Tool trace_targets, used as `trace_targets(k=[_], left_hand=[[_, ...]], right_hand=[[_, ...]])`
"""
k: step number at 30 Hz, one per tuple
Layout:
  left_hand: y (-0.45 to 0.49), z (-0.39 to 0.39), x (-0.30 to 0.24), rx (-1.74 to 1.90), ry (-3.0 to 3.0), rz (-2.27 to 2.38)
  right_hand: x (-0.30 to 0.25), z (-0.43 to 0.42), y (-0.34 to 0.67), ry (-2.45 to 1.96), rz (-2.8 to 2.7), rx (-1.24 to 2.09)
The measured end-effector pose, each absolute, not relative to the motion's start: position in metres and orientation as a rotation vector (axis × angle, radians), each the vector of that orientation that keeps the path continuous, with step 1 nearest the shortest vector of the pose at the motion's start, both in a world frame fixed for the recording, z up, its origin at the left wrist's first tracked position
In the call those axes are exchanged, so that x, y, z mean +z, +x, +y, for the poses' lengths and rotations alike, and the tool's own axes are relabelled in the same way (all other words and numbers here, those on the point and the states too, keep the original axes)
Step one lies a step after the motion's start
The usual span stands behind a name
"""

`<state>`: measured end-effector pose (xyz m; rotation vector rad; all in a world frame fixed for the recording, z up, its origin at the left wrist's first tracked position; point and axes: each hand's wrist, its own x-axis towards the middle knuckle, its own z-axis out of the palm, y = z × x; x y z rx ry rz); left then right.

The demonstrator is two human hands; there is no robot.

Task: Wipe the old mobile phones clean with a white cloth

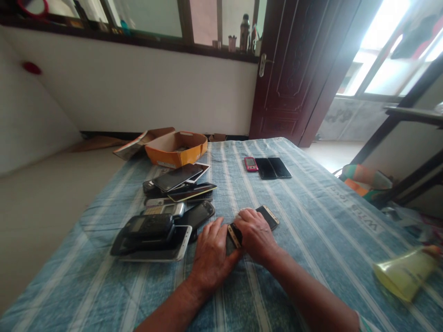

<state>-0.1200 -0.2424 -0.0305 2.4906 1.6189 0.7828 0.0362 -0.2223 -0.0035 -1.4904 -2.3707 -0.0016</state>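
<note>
A gold-edged smartphone (268, 215) lies on the blue striped cloth (311, 212), mostly covered by my right hand (254, 233), whose fingers curl over it. My left hand (211, 251) rests beside it with fingers stretched flat, touching the phone's near end. To the left lies a loose pile of several old phones (166, 210). A red phone (250, 164) and two black phones (272, 168) lie in a row farther back.
An orange cardboard box (177, 148) with its lid beside it sits at the table's far edge. A yellowish plastic bag (404, 273) lies at the right. A dark wooden door (294, 69) and white wall stand behind.
</note>
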Motion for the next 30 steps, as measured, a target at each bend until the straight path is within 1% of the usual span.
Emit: trace_targets(k=[15, 23, 30], left_hand=[[-0.113, -0.249, -0.019, 0.733, 2.437, 1.653], [-0.109, -0.253, -0.013, 0.624, 2.366, 1.700], [-0.109, -0.254, -0.016, 0.700, 2.376, 1.672]], right_hand=[[-0.009, -0.224, 0.045, -1.529, -2.339, -0.033], [-0.004, -0.225, 0.050, -1.624, -2.318, -0.048], [-0.010, -0.230, 0.043, -1.501, -2.324, -0.079]])
